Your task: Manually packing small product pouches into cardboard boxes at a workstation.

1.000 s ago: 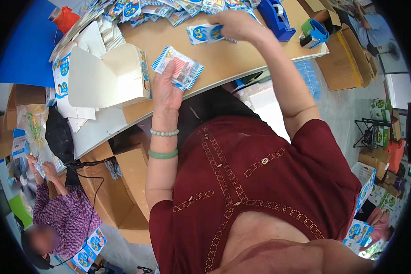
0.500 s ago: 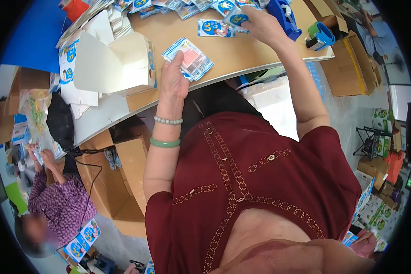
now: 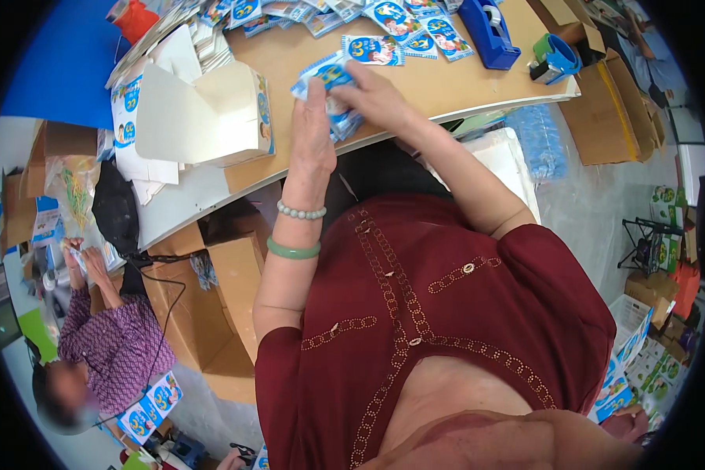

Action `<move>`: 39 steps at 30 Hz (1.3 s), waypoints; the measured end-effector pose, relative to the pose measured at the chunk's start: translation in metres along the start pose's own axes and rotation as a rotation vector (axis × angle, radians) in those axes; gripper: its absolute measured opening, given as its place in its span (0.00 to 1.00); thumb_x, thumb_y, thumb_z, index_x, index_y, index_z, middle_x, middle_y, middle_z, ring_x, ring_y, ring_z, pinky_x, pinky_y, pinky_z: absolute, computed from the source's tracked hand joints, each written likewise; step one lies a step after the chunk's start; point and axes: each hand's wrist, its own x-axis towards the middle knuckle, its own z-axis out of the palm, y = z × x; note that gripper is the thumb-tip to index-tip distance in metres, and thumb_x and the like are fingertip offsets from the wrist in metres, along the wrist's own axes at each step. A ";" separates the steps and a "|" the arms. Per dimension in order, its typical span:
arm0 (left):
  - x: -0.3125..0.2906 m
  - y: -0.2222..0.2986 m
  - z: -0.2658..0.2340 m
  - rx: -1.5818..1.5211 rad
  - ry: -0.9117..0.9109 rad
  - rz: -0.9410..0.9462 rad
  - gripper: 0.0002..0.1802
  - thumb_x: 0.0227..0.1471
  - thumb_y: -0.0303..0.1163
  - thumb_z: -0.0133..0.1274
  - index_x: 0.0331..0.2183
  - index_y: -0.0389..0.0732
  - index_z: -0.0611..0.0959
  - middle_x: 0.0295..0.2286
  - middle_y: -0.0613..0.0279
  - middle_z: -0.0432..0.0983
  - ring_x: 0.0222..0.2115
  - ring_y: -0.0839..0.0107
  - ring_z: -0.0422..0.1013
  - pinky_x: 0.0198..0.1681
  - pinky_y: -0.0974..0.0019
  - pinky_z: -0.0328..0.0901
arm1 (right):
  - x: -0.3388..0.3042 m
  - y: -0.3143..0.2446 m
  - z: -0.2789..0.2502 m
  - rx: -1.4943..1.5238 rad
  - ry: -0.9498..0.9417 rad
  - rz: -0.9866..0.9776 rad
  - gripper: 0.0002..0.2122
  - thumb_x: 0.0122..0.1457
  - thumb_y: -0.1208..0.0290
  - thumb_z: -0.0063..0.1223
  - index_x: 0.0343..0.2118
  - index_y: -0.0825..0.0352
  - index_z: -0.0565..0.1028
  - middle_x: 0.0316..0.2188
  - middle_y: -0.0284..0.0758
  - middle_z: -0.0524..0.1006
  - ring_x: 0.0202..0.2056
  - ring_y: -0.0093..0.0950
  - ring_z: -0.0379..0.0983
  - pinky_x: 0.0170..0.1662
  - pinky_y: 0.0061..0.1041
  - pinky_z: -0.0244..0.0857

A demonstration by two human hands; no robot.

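Blue-and-white sachets point(image 3: 343, 124) are pinched in my left hand point(image 3: 313, 141), just over the front edge of the table. My right hand point(image 3: 374, 98) is closed on another sachet point(image 3: 325, 74), laid against those in the left; motion blurs it, and how many sachets there are I cannot tell. A bead bracelet and a green bangle circle my left wrist and forearm. Beyond my hands lies a single sachet point(image 3: 372, 50) flat on the table, close to a loose pile of sachets point(image 3: 395, 19). To the left, a white carton point(image 3: 204, 117) stands with its lid up.
A blue tape dispenser point(image 3: 489, 35) and a blue-green round holder point(image 3: 554, 59) stand at the right of the table point(image 3: 446, 86). Flat white cartons point(image 3: 204, 51) are stacked at the back left. Brown boxes point(image 3: 603, 110) flank the table. Another person point(image 3: 117, 345) handles something at the lower left.
My right hand has come left and nearer with its sachet, from the pile to the sachets in my left hand. The left hand stays close to where it was; the view has shifted slightly.
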 end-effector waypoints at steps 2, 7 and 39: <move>0.004 -0.005 -0.013 0.109 0.033 0.027 0.11 0.59 0.35 0.50 0.41 0.39 0.76 0.35 0.64 0.77 0.37 0.73 0.74 0.41 0.63 0.70 | -0.004 -0.005 0.007 -0.124 0.011 0.026 0.20 0.51 0.66 0.56 0.45 0.69 0.69 0.34 0.45 0.74 0.38 0.42 0.72 0.44 0.32 0.66; 0.004 0.003 -0.020 -0.059 0.182 -0.026 0.10 0.57 0.30 0.52 0.42 0.39 0.76 0.34 0.62 0.78 0.34 0.69 0.76 0.37 0.59 0.74 | -0.007 -0.004 -0.008 0.020 -0.064 -0.112 0.19 0.51 0.68 0.55 0.44 0.71 0.68 0.33 0.39 0.73 0.38 0.34 0.71 0.41 0.30 0.66; 0.009 0.003 -0.028 -0.081 0.116 -0.062 0.09 0.55 0.28 0.53 0.40 0.41 0.75 0.34 0.62 0.78 0.32 0.69 0.77 0.34 0.61 0.75 | 0.060 0.015 -0.083 -0.792 0.451 -0.105 0.14 0.51 0.60 0.56 0.34 0.68 0.76 0.35 0.37 0.76 0.35 0.31 0.73 0.38 0.34 0.66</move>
